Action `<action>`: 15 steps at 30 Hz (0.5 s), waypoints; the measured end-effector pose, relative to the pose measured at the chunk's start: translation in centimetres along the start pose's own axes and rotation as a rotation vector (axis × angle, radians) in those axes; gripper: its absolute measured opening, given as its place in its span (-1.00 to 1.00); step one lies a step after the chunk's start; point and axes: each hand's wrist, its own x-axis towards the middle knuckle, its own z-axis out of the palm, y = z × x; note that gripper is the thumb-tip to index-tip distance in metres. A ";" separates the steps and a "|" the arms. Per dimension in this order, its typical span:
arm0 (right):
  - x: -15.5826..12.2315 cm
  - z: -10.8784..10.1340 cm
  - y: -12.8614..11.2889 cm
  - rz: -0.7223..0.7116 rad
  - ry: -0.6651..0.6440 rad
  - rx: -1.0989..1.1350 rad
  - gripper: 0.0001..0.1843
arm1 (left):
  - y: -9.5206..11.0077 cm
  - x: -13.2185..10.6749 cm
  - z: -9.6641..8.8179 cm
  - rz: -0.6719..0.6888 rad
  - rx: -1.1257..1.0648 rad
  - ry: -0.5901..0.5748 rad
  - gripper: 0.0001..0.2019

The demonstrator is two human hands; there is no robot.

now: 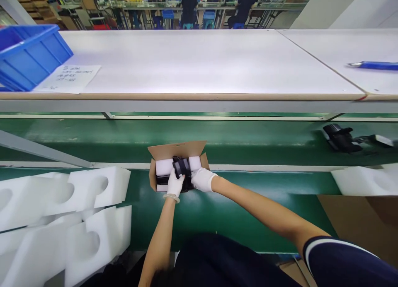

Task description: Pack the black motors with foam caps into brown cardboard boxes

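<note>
An open cardboard box (177, 149) stands on the green belt in front of me, its back flap raised. White foam (164, 167) lines it on both sides. Between the foam pieces sits a black device (182, 167) with a glossy face; its exact kind cannot be made out. My left hand (175, 183), in a white glove, grips the device's lower left edge, thumb on top. At the box's right side is my gloved right hand (202, 179), fingers curled in against the black contents. Its fingertips are hidden.
White foam inserts (96, 187) are stacked at the left. Another black device with a cable (340, 138) lies farther right on the green belt. A white shelf (199, 63) crosses ahead, bearing a blue bin (34, 57), a paper note (70, 78) and a pen (377, 65). Cardboard (351, 220) stands right.
</note>
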 end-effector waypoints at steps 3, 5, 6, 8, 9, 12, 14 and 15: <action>-0.4 -1.1 1.0 -0.007 0.197 -0.085 -0.48 | 0.5 1.0 0.2 -0.009 0.094 -0.016 -0.53; 0.4 -1.6 1.3 -0.047 0.278 -0.113 -0.18 | 1.1 1.0 0.1 -0.006 0.163 -0.035 -0.56; 1.0 -1.6 1.4 -0.070 0.284 -0.123 -0.09 | 1.4 0.7 0.0 0.002 0.200 -0.039 -0.60; 2.4 -1.3 1.2 -0.082 0.268 -0.130 -0.02 | 1.8 -0.5 -0.6 0.022 0.263 -0.039 -0.71; 3.0 -1.0 1.0 -0.073 0.260 -0.128 -0.02 | 1.9 -1.3 -1.0 0.036 0.295 -0.036 -0.76; 4.7 -0.2 0.2 -0.019 0.222 -0.120 -0.04 | 1.3 -3.9 -2.1 0.129 0.449 -0.022 -0.84; 5.9 0.0 -0.6 0.035 0.142 -0.126 -0.09 | 0.8 -4.9 -2.4 0.197 0.559 -0.046 -0.84; 6.5 -0.1 -0.9 0.064 0.095 -0.131 -0.14 | 0.7 -5.2 -2.3 0.219 0.587 -0.064 -0.83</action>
